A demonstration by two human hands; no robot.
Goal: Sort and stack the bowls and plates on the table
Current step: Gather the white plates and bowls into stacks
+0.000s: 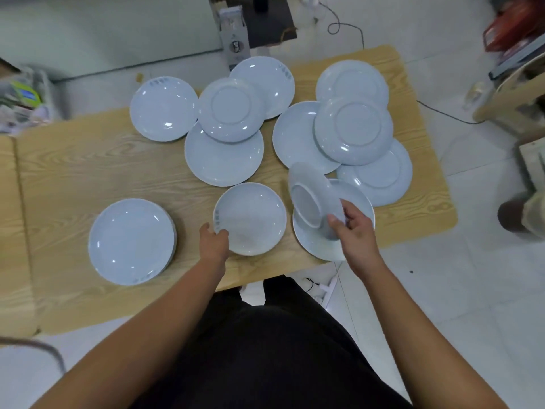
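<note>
Pale blue dishes cover a wooden table [88,172]. My left hand [213,240] grips the near-left rim of a shallow bowl [253,216] that sits upright at the table's near middle. My right hand [351,225] holds a tilted plate [309,199] by its rim, underside facing me, above another plate [315,243] at the near edge. A neat stack of plates [131,240] stands at the near left. Several loose plates overlap farther back, some face up [163,109], some upside down [354,128].
A cardboard box [233,36] and a dark stand lie beyond the table's far edge. Cables run over the white floor at the right. A wooden stool [513,93] and clutter stand at the far right, and a crate of items [23,98] at the far left.
</note>
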